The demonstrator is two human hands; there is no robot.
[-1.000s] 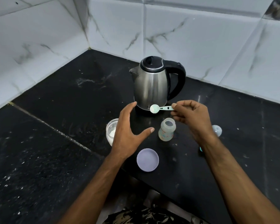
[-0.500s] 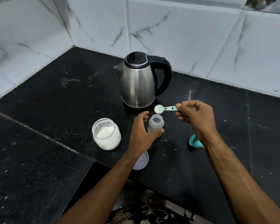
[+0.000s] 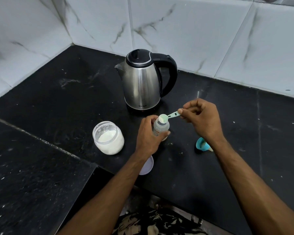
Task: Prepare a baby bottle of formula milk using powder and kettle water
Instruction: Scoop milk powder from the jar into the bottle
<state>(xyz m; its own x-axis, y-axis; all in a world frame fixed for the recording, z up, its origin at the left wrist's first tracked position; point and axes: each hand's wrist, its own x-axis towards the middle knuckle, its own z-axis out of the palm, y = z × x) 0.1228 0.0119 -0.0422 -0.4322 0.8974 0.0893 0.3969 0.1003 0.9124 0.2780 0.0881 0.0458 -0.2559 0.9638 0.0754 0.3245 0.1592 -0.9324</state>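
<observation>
A small clear baby bottle (image 3: 162, 128) stands open on the black counter, and my left hand (image 3: 148, 138) is wrapped around its side. My right hand (image 3: 202, 119) pinches the handle of a pale green scoop (image 3: 169, 116), whose powder-filled bowl is tilted over the bottle's mouth. An open glass jar of white powder (image 3: 108, 137) stands to the left of the bottle. The steel kettle (image 3: 143, 82) with a black lid and handle stands behind them.
A lilac jar lid (image 3: 147, 165) lies near the counter's front edge, partly under my left forearm. A teal bottle cap with the teat (image 3: 201, 144) lies right of the bottle, partly behind my right wrist. White marble-tiled walls (image 3: 185, 31) close the corner behind.
My left hand moved from above the jar to the bottle and gripped it. My right hand brought the scoop down over the bottle's mouth and tilted it.
</observation>
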